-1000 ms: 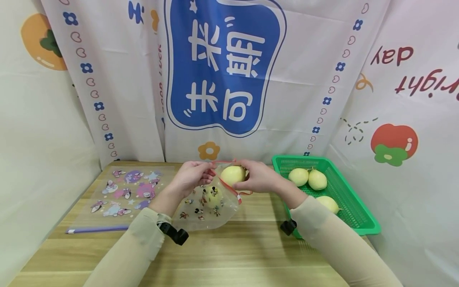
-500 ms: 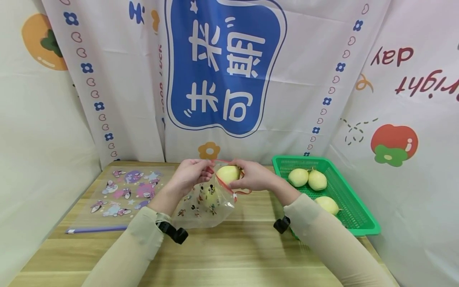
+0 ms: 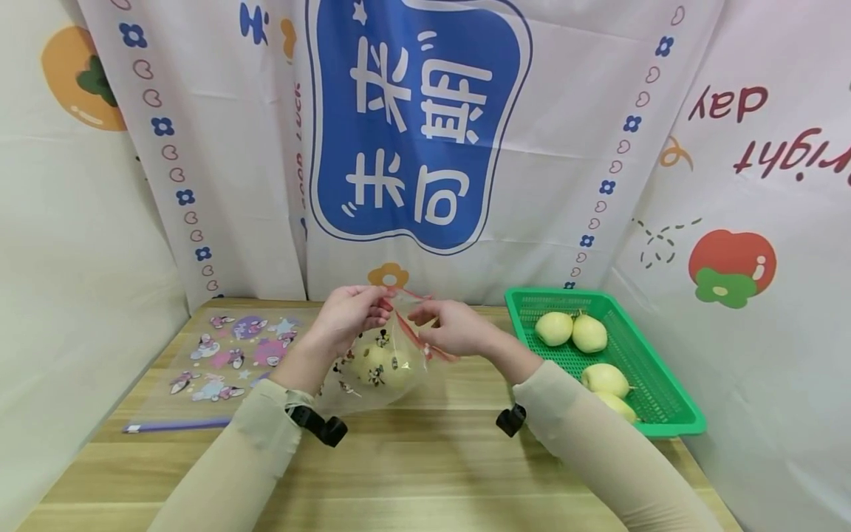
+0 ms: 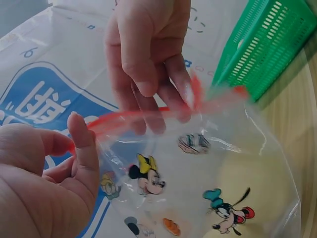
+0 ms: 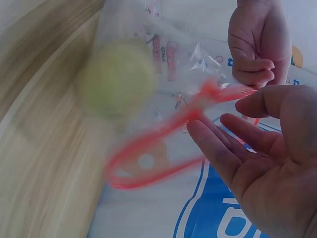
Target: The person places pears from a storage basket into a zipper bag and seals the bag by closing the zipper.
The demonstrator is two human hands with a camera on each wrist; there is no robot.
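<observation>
A clear zip bag [image 3: 346,403] with a red zip edge and printed cartoon figures hangs between the hands, its mouth open. Pale yellow pears [image 3: 364,363] lie inside it, seen through the plastic; one pear [image 5: 118,79] is blurred in the right wrist view. My left hand [image 3: 349,318] pinches the red edge [image 4: 124,117] between thumb and fingers. At the bag's mouth, my right hand [image 3: 455,326] holds nothing, its fingers loosely bent; in the left wrist view, the fingertips of that right hand [image 4: 151,54] reach behind the red edge.
At the right, a green plastic basket [image 3: 665,369] contains several pears [image 3: 605,380]. A second clear bag [image 3: 219,358] with purple zip and pink prints lies flat on the wooden table [image 3: 425,473] at the left. A printed cloth [image 3: 552,148] hangs behind the table.
The right hand has let go of the pear, which has dropped into the bag. The bag's lower part has swung left and up, and the left hand has risen slightly.
</observation>
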